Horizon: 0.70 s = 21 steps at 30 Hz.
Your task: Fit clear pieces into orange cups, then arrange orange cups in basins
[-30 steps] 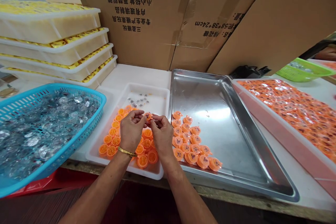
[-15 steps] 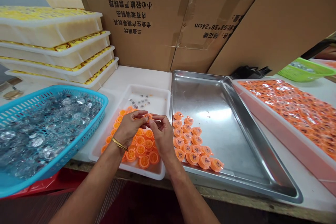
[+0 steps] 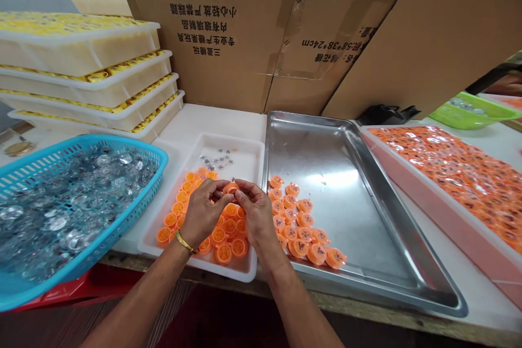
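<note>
My left hand (image 3: 203, 211) and my right hand (image 3: 256, 211) meet over a small white tray (image 3: 243, 155), both pinching one small orange cap (image 3: 230, 188) between the fingertips. The left wrist wears a gold bangle. Under the hands the white tray holds several orange caps (image 3: 223, 234) and a few tiny metal pieces (image 3: 218, 160) at its far end. Just right of my right hand, several finished orange caps (image 3: 304, 231) lie in rows in a steel tray (image 3: 359, 196).
A blue basket (image 3: 65, 201) of clear plastic pieces stands at the left. White trays of yellow parts (image 3: 81, 76) are stacked behind it. A pink-white tray of orange pieces (image 3: 457, 174) is at the right, a green basket (image 3: 468, 109) beyond. Cardboard boxes (image 3: 285, 27) stand behind.
Both hands have dipped slightly lower and nearer to me, still pinched together on the orange cap. The view has shifted a little.
</note>
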Each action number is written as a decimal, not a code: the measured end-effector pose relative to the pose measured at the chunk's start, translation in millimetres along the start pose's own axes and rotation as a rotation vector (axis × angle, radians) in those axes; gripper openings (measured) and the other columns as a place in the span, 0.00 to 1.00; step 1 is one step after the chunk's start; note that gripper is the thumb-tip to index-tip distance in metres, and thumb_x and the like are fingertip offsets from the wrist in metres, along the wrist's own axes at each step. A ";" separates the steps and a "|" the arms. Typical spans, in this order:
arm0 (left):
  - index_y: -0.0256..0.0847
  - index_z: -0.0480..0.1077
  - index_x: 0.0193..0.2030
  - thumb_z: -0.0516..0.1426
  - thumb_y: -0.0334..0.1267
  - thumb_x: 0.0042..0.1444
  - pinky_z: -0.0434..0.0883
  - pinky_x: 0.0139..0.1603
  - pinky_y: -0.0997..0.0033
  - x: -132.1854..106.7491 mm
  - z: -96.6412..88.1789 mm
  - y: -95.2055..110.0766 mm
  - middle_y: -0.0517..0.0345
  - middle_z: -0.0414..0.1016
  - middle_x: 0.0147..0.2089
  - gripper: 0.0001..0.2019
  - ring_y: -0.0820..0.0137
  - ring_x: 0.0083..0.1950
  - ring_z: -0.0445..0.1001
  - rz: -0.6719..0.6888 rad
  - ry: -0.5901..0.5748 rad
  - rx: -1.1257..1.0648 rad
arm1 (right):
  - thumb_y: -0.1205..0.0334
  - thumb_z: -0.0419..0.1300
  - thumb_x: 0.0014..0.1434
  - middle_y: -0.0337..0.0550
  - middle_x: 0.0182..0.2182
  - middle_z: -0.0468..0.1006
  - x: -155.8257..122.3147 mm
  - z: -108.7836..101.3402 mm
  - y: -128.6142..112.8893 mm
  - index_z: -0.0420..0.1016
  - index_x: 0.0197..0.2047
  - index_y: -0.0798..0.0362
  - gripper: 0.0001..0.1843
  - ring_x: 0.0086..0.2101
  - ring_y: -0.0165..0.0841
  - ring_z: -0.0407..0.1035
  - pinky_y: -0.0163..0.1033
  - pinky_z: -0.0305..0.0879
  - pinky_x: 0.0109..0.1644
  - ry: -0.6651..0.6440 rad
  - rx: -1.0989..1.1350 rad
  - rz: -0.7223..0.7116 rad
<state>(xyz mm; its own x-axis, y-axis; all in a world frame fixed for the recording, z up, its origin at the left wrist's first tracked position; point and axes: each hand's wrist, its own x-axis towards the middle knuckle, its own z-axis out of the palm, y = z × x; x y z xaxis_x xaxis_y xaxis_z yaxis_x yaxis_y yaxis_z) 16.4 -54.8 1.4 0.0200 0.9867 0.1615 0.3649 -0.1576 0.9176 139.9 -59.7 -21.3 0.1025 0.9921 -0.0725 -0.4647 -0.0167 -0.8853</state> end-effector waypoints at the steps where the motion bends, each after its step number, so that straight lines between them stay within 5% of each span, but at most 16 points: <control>1: 0.39 0.73 0.42 0.59 0.45 0.51 0.70 0.36 0.70 -1.2 0.4 1.8 0.56 0.73 0.36 0.14 0.71 0.33 0.71 -0.015 -0.001 0.023 | 0.62 0.66 0.48 0.40 0.32 0.78 -1.1 0.8 -0.7 0.75 0.40 0.54 0.14 0.32 0.31 0.72 0.38 0.73 0.39 0.024 0.000 -0.005; 5: 0.40 0.73 0.43 0.57 0.49 0.53 0.71 0.35 0.70 -6.6 -2.5 14.3 0.55 0.76 0.36 0.17 0.67 0.34 0.74 -0.124 -0.102 -0.017 | 0.59 0.66 0.48 0.38 0.31 0.76 -9.8 4.9 -6.3 0.75 0.39 0.53 0.14 0.29 0.29 0.71 0.37 0.74 0.37 0.072 -0.009 -0.003; 10: 0.44 0.74 0.40 0.56 0.52 0.52 0.70 0.35 0.68 -15.3 -0.9 25.3 0.56 0.76 0.35 0.16 0.66 0.33 0.73 0.015 -0.087 0.210 | 0.60 0.64 0.47 0.38 0.32 0.76 -24.4 7.0 -20.1 0.76 0.39 0.53 0.13 0.31 0.29 0.72 0.38 0.74 0.39 0.040 -0.002 0.024; 12: 0.45 0.73 0.44 0.56 0.53 0.52 0.71 0.35 0.68 -18.8 3.6 26.8 0.56 0.76 0.37 0.18 0.65 0.35 0.74 -0.026 -0.163 0.149 | 0.59 0.64 0.48 0.38 0.31 0.77 -26.7 -6.0 -32.5 0.76 0.39 0.53 0.13 0.30 0.30 0.72 0.39 0.74 0.38 0.056 -0.054 0.013; 15: 0.47 0.66 0.57 0.55 0.55 0.52 0.73 0.36 0.65 -21.2 6.0 26.6 0.53 0.75 0.45 0.27 0.64 0.37 0.76 -0.165 -0.285 -0.090 | 0.55 0.63 0.49 0.40 0.32 0.77 -22.3 -55.0 -61.4 0.75 0.40 0.53 0.16 0.31 0.31 0.73 0.40 0.73 0.39 0.174 -0.195 -0.071; 18: 0.45 0.65 0.58 0.54 0.57 0.52 0.74 0.37 0.64 -20.0 1.2 23.7 0.51 0.74 0.49 0.29 0.63 0.38 0.76 -0.235 -0.212 -0.188 | 0.52 0.61 0.51 0.42 0.36 0.78 -11.8 -126.2 -87.3 0.74 0.42 0.55 0.19 0.34 0.32 0.73 0.41 0.72 0.41 0.391 -0.528 -0.203; 21: 0.43 0.69 0.53 0.54 0.57 0.52 0.74 0.37 0.66 -18.3 -2.0 18.2 0.52 0.75 0.45 0.26 0.64 0.39 0.75 -0.296 -0.137 -0.156 | 0.55 0.59 0.49 0.43 0.31 0.77 -2.8 -183.2 -90.1 0.74 0.36 0.57 0.15 0.32 0.32 0.72 0.39 0.70 0.37 0.455 -0.798 -0.125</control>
<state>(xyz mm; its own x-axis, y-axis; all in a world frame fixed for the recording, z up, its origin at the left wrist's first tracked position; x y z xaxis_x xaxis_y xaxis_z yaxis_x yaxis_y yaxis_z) 20.9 -75.8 15.9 0.0630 0.9851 -0.1598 0.2276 0.1417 0.9634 342.6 -83.8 -25.5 0.5246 0.8511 0.0210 0.2993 -0.1612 -0.9404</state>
